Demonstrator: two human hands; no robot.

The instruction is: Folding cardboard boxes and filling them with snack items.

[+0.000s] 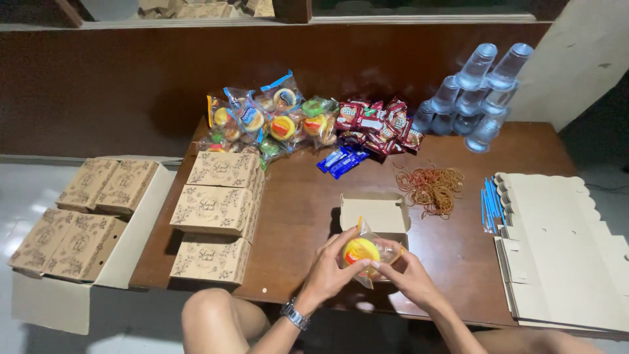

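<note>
Over the open box (375, 213): both hands pinch the wrapped pastry (361, 251).
Left hand (327, 267): fingers clamped on wrapper.
Right hand (406, 272): same.
Risk: I'd say squeezing crushes it.

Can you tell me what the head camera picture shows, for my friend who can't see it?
Both hands, left hand and right hand, hold a clear wrapped yellow snack over an open small cardboard box on a brown table. Closed printed boxes, snack piles, rubber bands and plastic cups surround them.

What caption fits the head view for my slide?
Both hands, left hand and right hand, hold a wrapped yellow snack before an open cardboard box.
</note>
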